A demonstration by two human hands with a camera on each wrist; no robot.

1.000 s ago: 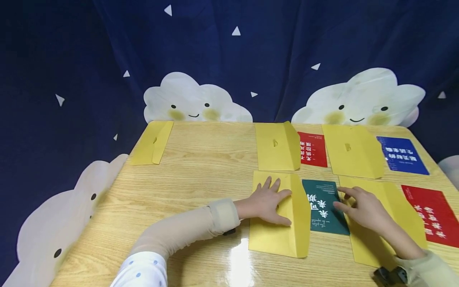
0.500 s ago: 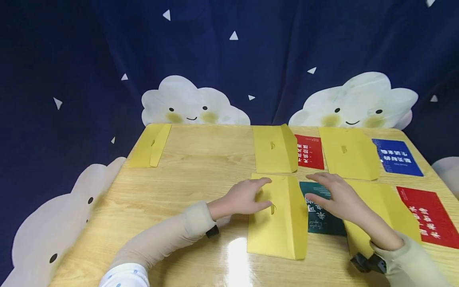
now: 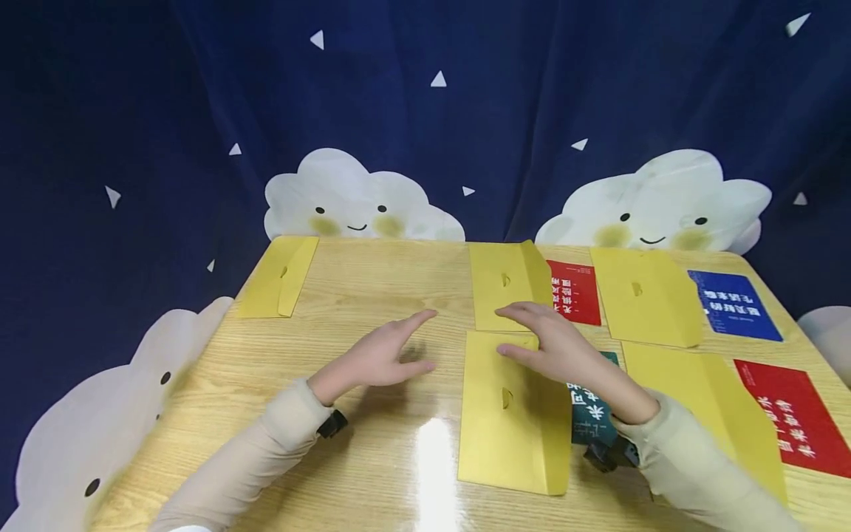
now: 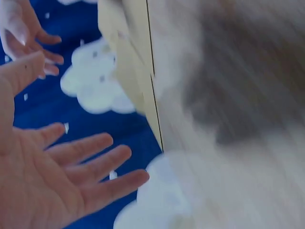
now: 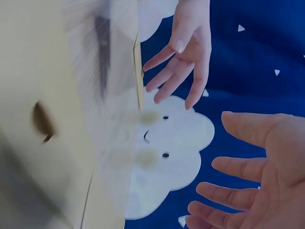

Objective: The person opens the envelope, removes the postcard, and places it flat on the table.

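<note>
My left hand [image 3: 380, 356] hovers over the bare wood left of the front middle yellow envelope [image 3: 492, 443], fingers loosely extended and holding nothing. Over that envelope's upper part hangs my right hand [image 3: 558, 341], also with nothing in its grasp. In the right wrist view, the right hand's palm [image 5: 281, 186] and spread fingers show above the table, facing the other hand. The envelope lies flap to the right, with a small slot in its middle. Beside the flap a dark green card [image 3: 590, 425] with white lettering is partly hidden by my right forearm.
On the wooden table [image 3: 392, 288], more yellow envelopes lie at back middle [image 3: 501, 299], back right [image 3: 638, 303], front right [image 3: 698, 399] and far left [image 3: 275, 281]. Red cards [image 3: 577, 292] and a blue card [image 3: 738, 307] lie beside them. A dark blue cloud-print curtain [image 3: 392, 89] hangs behind.
My left hand has lifted off the front middle envelope and moved left. My right hand has moved left from beside the green card to above that envelope. Envelopes and cards stay in place.
</note>
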